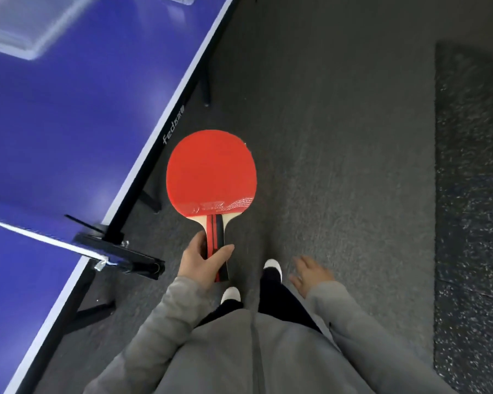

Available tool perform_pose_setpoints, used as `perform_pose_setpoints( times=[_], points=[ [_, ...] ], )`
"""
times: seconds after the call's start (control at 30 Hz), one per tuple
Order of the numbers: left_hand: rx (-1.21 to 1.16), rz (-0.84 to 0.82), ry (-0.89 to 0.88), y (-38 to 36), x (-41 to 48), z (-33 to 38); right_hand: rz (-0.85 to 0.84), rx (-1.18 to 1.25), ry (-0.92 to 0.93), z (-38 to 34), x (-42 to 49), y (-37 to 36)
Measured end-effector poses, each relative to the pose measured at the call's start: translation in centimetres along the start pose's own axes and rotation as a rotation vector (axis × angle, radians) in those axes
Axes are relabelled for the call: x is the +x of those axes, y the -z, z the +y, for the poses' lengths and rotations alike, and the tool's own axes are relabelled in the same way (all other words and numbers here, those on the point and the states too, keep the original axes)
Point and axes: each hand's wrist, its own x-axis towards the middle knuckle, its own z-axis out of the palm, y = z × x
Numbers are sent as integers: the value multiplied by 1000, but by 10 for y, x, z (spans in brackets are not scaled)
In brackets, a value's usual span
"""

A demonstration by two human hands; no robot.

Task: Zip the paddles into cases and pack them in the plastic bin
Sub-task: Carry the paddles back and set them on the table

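Blue table-tennis table (54, 132) filling the left side, white-edged, seen at a slant; taken as landmark. Dark grey carpet (339, 137) right of the table, with a darker speckled mat (473, 194) further right, well apart from the table. Clear plastic bin (26, 27) on the table's far end, blurred — contents not discernible. Black net clamp (120, 251) fixed to the table's near edge, white net band (40, 237) running left from it across the top. Grey sleeves and grey zipped top at bottom of view; two white shoe toes on the carpet, right of the table. Paddle (211, 174) held just off the table's right edge, over the carpet — red face up, blade pointing away, uncased. Left hand (202, 260) wrapped round the paddle's handle, thumb across the top, fingers curled beneath. Right hand (310, 275) further right from the table, fingers loosely spread, nothing in it.
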Motion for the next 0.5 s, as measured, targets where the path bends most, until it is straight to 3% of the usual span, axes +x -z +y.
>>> perform_pose_setpoints(
  times=[0.17, 0.5],
  points=[
    [-19, 209, 62, -3, 37, 17, -23, -137, 114, -2, 61, 57],
    [-302, 620, 133, -14, 87, 53, -99, -398, 260, 3, 163, 178]
  ],
)
